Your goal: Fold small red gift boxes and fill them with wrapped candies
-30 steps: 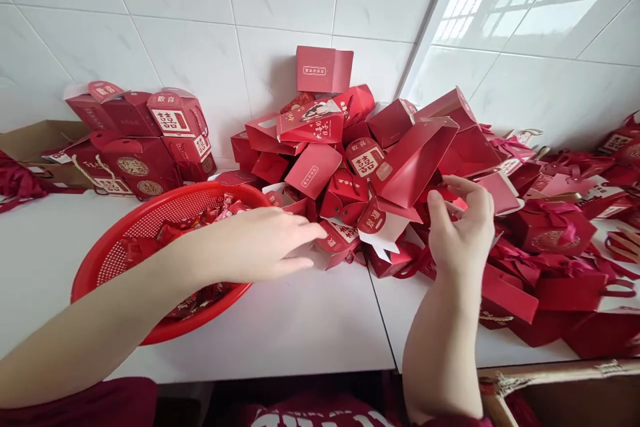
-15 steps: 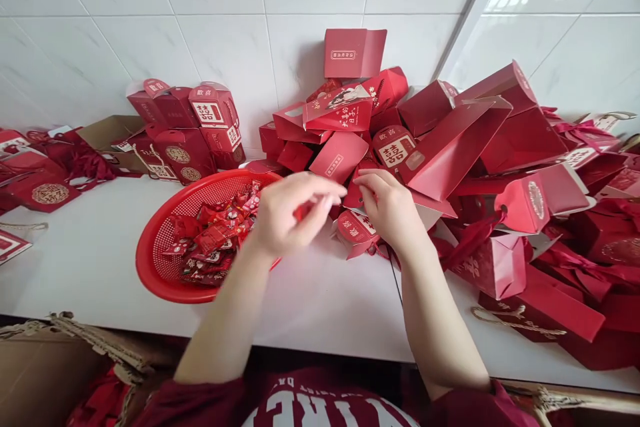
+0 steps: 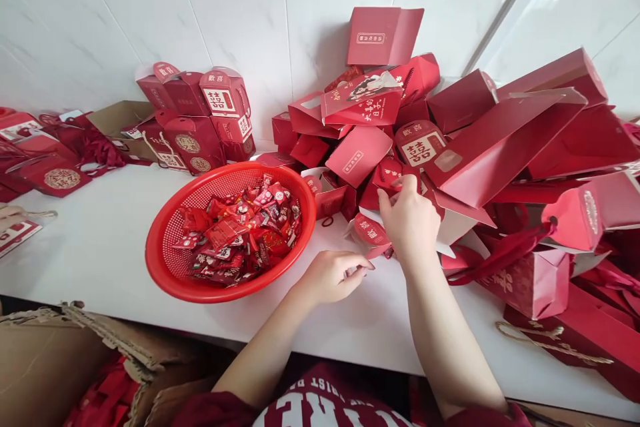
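**Two bare hands at a heap of red boxes**

The white table spans the whole frame. A heap of red boxes covers its right half and runs out past the right edge. A torn carton stands at lower left, partly cut off; I can't make out the red things inside. The red basket sits left of centre, full of wrapped sweets with print too small for me to read. The stack of boxes at upper left shows "歡喜" and "囍". The shirt at the bottom has white lettering, cropped by the edge.

In the heap, one box repeats "歡喜" over "囍"; on a pictured box I pick out "日子".

Right of centre, the right hand bends its fingers at a small red box in the heap's front and partly hides it; I can't tell if they pinch it. The left hand, below it over the tabletop, has loosely curled fingers, tips close; whether they meet, I can't tell.
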`<state>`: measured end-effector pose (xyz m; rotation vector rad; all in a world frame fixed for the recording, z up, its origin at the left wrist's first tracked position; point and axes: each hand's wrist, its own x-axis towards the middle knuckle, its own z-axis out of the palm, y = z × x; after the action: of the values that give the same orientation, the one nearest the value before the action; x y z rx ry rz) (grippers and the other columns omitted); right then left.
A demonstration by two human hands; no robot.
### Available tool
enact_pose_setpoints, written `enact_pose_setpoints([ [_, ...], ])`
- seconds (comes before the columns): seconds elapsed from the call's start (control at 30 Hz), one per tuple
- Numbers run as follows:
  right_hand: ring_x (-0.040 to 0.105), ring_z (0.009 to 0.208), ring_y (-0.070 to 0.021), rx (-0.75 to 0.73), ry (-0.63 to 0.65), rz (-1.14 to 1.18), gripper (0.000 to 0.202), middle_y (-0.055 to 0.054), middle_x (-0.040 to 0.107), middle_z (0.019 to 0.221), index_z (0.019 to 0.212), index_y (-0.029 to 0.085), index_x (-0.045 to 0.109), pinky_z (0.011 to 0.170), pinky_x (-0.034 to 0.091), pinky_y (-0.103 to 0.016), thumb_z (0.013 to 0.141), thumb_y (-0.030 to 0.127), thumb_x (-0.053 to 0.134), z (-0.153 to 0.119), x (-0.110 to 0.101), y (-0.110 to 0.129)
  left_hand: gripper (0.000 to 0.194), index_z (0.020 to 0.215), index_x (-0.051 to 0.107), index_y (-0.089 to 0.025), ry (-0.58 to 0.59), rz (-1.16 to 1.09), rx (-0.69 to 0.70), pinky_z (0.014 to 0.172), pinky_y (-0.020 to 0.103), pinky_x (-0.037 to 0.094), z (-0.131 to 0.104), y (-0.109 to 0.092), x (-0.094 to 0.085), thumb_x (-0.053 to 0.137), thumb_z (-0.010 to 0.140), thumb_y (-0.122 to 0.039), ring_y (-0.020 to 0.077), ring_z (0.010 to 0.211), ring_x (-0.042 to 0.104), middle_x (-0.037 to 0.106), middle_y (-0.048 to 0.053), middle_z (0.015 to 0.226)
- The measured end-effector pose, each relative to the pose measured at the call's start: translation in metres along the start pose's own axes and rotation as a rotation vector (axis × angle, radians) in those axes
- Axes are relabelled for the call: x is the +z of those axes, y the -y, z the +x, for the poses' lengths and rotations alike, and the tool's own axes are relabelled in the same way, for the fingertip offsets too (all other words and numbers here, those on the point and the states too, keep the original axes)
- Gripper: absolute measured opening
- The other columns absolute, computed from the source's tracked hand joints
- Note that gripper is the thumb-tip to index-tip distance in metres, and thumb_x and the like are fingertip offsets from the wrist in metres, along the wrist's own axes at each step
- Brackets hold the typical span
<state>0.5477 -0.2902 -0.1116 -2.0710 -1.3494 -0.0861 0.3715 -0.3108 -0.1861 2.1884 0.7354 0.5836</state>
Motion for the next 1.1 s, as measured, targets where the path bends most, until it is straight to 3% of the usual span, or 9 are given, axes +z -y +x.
enact_pose_setpoints([
  [0.17, 0.056, 0.058, -0.021, -0.1, -0.018, 0.008, 0.019, -0.005, 0.067, 0.079, 0.1, 0.022, 0.051, 0.056, 0.034, -0.031, 0.093, 0.039, 0.053, 0.0, -0.01, 0.001, 0.021, 0.101, 0.07, -0.026, 0.03, 0.272, 0.056, 0.074, 0.028, 0.051, 0.002, -0.034, -0.028, 0.05, 0.097, -0.026, 0.0174, 0.08, 0.07, 0.074, 0.001, 0.091],
  [0.27, 0.056, 0.059, -0.0204, -0.167, 0.092, -0.032, 0.012, -0.005, 0.066, 0.077, 0.092, 0.021, 0.053, 0.056, 0.033, -0.03, 0.092, 0.034, 0.055, 0.001, -0.018, -0.003, 0.022, 0.104, 0.068, -0.024, 0.067, 0.408, 0.098, 0.072, 0.031, 0.052, 0.007, -0.061, -0.049, 0.049, 0.099, -0.033, 0.0211, 0.081, 0.07, 0.073, 0.004, 0.094],
  [0.37, 0.059, 0.065, -0.0195, -0.277, 0.21, -0.073, 0.008, -0.007, 0.066, 0.087, 0.092, 0.02, 0.055, 0.055, 0.034, -0.029, 0.093, 0.027, 0.052, 0.001, -0.026, -0.005, 0.024, 0.114, 0.064, -0.021, 0.089, 0.5, 0.117, 0.074, 0.036, 0.053, 0.015, -0.081, -0.068, 0.051, 0.098, -0.034, 0.0254, 0.089, 0.07, 0.071, 0.008, 0.103],
  [0.5, 0.061, 0.065, -0.0178, -0.289, 0.209, -0.191, 0.012, -0.008, 0.064, 0.104, 0.1, 0.019, 0.058, 0.051, 0.031, -0.028, 0.094, 0.028, 0.053, 0.0, -0.031, 0.002, 0.025, 0.117, 0.061, -0.022, 0.052, 0.57, 0.036, 0.076, 0.041, 0.053, 0.015, -0.095, -0.084, 0.05, 0.098, -0.035, 0.027, 0.092, 0.069, 0.07, 0.008, 0.105],
  [0.67, 0.061, 0.064, -0.0148, -0.327, 0.103, -0.019, 0.016, -0.003, 0.066, 0.102, 0.101, 0.022, 0.06, 0.052, 0.033, -0.026, 0.097, 0.035, 0.053, -0.006, -0.037, 0.013, 0.021, 0.106, 0.06, -0.027, -0.196, 0.646, -0.218, 0.073, 0.043, 0.051, -0.012, -0.095, -0.106, 0.049, 0.097, -0.042, 0.0287, 0.09, 0.069, 0.069, 0.007, 0.102],
  [0.77, 0.06, 0.063, -0.0138, -0.365, 0.153, 0.092, 0.017, -0.002, 0.067, 0.099, 0.1, 0.023, 0.06, 0.054, 0.036, -0.026, 0.097, 0.037, 0.052, -0.01, -0.041, 0.018, 0.023, 0.102, 0.058, -0.029, -0.294, 0.664, -0.358, 0.065, 0.04, 0.05, -0.031, -0.089, -0.133, 0.048, 0.096, -0.048, 0.0278, 0.084, 0.069, 0.069, 0.006, 0.103],
  [0.93, 0.064, 0.073, -0.0167, -0.424, 0.364, 0.228, 0.02, -0.002, 0.068, 0.103, 0.105, 0.025, 0.061, 0.064, 0.045, -0.028, 0.097, 0.042, 0.053, -0.009, -0.037, 0.033, 0.036, 0.115, 0.06, -0.03, -0.323, 0.58, -0.451, 0.076, 0.037, 0.055, -0.048, -0.079, -0.192, 0.051, 0.093, -0.056, 0.0269, 0.098, 0.069, 0.069, 0.003, 0.116],
  [1.1, 0.066, 0.109, -0.0257, -0.299, 0.525, 0.477, 0.061, -0.013, 0.056, 0.14, 0.135, 0.023, 0.048, 0.09, 0.052, -0.039, 0.094, 0.067, 0.045, -0.001, -0.005, 0.07, 0.041, 0.115, 0.062, -0.025, -0.28, 0.538, -0.56, 0.073, 0.035, 0.054, -0.042, -0.081, -0.224, 0.05, 0.092, -0.057, 0.0265, 0.089, 0.069, 0.072, 0.005, 0.103],
])
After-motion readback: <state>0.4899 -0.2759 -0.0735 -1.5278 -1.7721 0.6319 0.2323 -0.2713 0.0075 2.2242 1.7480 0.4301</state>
